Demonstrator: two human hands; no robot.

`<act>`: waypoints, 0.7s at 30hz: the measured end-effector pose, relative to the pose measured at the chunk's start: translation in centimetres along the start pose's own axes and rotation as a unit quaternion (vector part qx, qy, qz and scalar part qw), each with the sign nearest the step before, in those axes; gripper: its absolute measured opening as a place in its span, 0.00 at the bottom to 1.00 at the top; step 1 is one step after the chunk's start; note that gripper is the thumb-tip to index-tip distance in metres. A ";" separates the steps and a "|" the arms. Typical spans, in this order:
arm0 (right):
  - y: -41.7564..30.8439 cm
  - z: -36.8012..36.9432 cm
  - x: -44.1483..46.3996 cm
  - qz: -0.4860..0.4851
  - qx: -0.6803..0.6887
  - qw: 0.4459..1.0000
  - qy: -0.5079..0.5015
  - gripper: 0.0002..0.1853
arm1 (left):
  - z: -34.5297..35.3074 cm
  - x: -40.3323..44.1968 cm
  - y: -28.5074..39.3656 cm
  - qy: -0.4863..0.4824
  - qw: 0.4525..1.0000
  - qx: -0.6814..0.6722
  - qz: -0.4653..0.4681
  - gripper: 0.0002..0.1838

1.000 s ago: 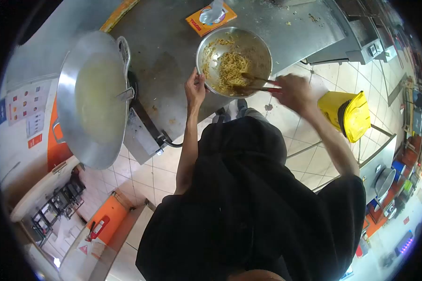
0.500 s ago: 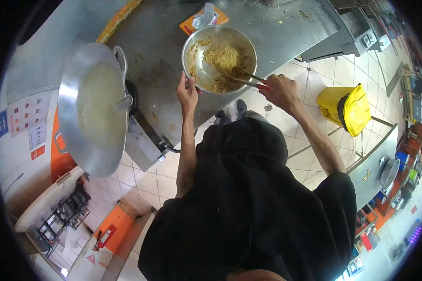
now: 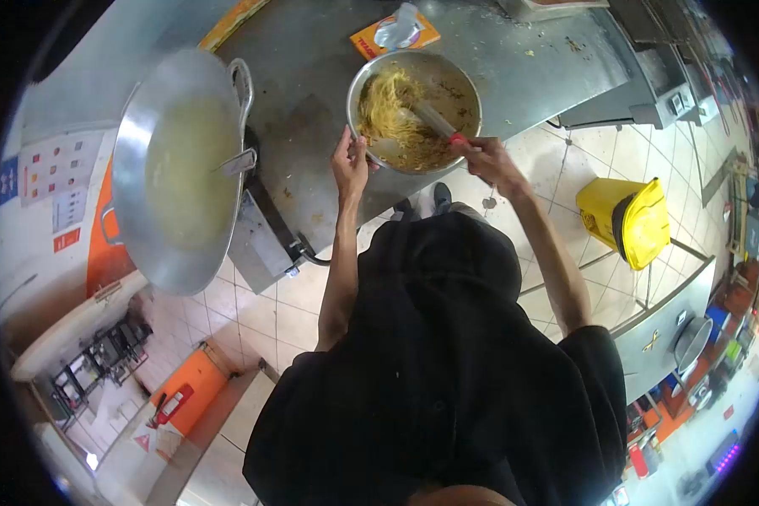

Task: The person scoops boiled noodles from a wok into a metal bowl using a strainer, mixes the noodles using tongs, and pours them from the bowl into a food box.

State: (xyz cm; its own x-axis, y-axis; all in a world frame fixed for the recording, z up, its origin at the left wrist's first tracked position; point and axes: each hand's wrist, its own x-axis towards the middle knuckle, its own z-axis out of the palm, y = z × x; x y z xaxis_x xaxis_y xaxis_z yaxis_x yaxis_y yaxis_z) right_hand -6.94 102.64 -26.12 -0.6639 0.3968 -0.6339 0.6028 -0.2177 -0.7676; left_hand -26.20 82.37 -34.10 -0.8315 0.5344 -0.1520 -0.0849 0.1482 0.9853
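Holding the bowl (image 3: 440, 69) by its near left rim with the left hand (image 3: 350, 164), with thumb at the rim and fingers nearly closed, partly hidden against the outside. Gripping red-handled tongs (image 3: 437, 122) in the right hand (image 3: 493, 164), with fingers wrapped round the handle above the bowl's near right rim. Reaching the noodles (image 3: 388, 110) with the tongs' metal end; cannot tell how far apart the tongs' arms stand. Heaped mostly on the bowl's left side, the noodles, with darker bits along the right and near walls. At the near edge of the steel table (image 3: 531, 88), the bowl, just beside an orange box (image 3: 369, 44). Off to the left, a large pan (image 3: 135, 152) of pale liquid (image 3: 190, 173); well apart on the right, a yellow bin (image 3: 645, 223)
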 end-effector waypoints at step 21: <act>1.0 1.3 -3.1 -0.179 -0.523 0.824 0.128 0.09 | -1.7 0.4 -2.8 -0.001 0.998 0.056 -0.006 0.26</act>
State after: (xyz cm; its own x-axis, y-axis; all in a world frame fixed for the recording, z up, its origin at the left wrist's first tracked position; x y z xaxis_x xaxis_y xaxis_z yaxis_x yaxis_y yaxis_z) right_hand -4.82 100.02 -25.03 -0.8481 0.4718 -0.2412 0.5282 0.7883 -0.3156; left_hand -27.18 80.78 -36.80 -0.8294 0.5340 -0.1643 -0.0331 0.2465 0.9686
